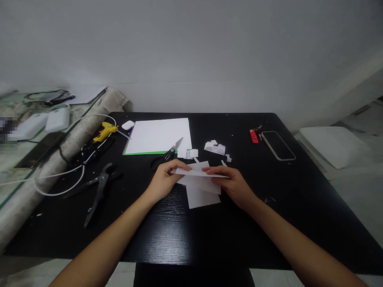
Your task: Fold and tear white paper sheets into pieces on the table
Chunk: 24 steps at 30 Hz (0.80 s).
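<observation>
Where we hold the paper piece [199, 175]: just above the black table [299, 191], near its front middle, between both our hands.
Left hand [164, 179]: thumb and fingers pinched on the piece's left end.
Right hand [235, 185]: fingers clamped along its right edge (we cannot see the thumb).
Loose paper [202, 196]: flat on the table under the held piece, partly covered by it.
Scissors [167, 153]: just beyond our left hand, blade tips over the white sheet's corner.
White sheet [158, 135]: farther back, a green edge showing beneath it.
Scraps [215, 147]: small white cuttings beyond our right hand.
Left side: pliers [100, 187], then a yellow glue gun [104, 130].
Right side: red lighter [253, 136] near a phone [278, 145] lying flat.
</observation>
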Each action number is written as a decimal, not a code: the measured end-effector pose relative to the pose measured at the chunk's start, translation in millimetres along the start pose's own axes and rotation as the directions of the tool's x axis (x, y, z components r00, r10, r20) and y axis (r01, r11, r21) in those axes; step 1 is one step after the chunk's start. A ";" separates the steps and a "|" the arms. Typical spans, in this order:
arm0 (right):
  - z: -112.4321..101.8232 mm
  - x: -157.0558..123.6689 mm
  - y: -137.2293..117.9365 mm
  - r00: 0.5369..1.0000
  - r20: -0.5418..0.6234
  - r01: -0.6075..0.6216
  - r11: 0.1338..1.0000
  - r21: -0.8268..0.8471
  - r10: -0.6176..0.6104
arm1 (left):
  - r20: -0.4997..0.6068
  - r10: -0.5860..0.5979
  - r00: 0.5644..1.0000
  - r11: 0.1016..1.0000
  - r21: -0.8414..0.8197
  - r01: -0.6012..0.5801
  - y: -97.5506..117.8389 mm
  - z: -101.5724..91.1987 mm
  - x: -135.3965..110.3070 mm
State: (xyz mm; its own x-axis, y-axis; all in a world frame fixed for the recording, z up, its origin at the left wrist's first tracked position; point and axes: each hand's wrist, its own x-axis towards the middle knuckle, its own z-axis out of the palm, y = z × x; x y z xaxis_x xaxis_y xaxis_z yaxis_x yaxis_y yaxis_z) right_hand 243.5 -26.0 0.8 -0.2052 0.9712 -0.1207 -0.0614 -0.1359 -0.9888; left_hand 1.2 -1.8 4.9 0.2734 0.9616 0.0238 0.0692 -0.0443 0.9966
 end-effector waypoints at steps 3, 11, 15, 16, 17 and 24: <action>-2.9 0.0 -6.3 0.984 0.170 -0.077 0.990 0.115 0.057 | -0.028 0.015 0.999 1.000 -0.010 -0.016 -1.7 -1.8 1.2; -3.5 -3.7 -5.8 0.950 0.305 -0.108 0.985 0.133 0.063 | 0.006 0.095 0.995 0.995 0.017 -0.095 -5.2 -2.1 1.0; 5.3 -4.0 2.2 0.971 0.200 -0.112 0.990 -0.088 0.128 | 0.090 0.187 0.978 0.977 0.084 -0.194 -5.1 1.4 -1.9; 7.2 -4.3 3.3 0.977 0.179 -0.097 0.988 -0.118 0.117 | 0.109 0.203 0.973 0.971 0.106 -0.214 -4.9 2.1 -2.9; 8.6 -4.6 3.9 0.983 0.154 -0.080 0.987 -0.136 0.101 | 0.118 0.205 0.972 0.968 0.125 -0.220 -4.4 2.6 -3.9; 11.4 -7.8 3.6 0.996 -0.042 0.064 0.953 -0.296 -0.080 | 0.004 0.054 0.999 0.994 0.098 -0.054 3.6 2.3 -6.7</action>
State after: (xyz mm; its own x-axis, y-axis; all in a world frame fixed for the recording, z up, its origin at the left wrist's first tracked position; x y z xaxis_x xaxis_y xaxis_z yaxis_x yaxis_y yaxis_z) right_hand 233.7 -36.3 -0.8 -0.1586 0.9863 -0.0448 0.2177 -0.0093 -0.9760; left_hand 1.8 -9.1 8.2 0.2811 0.9566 0.0771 0.1475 -0.1225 0.9815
